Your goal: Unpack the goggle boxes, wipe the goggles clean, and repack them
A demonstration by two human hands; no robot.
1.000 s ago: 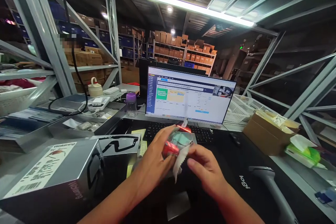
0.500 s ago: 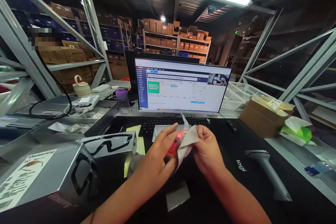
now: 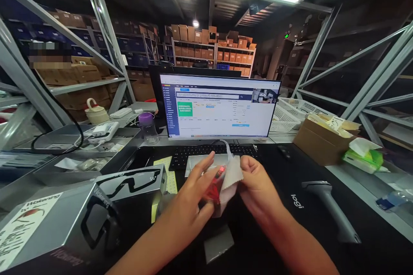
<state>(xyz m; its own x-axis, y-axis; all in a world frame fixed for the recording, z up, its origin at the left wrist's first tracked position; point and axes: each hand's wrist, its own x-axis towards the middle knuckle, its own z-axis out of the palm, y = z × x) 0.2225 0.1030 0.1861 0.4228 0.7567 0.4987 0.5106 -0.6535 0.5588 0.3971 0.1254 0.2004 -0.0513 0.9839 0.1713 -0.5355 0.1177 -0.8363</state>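
While the left hand (image 3: 193,200) curls around a red item (image 3: 215,187), the right hand (image 3: 256,184) pinches a pale cloth (image 3: 232,175) draped against it. Both are held above the black desk (image 3: 290,180), just before the keyboard (image 3: 209,151).

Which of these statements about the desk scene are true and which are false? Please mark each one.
1. Both hands hold a pale cloth with a red item. True.
2. The monitor is switched off. False: its screen is lit and shows a page.
3. A grey barcode scanner lies on the black mat, to the right of the right hand. True.
4. The left hand rests on the keyboard. False: it is in front of it, at the cloth.
5. The bottle has a green cap. False: purple.
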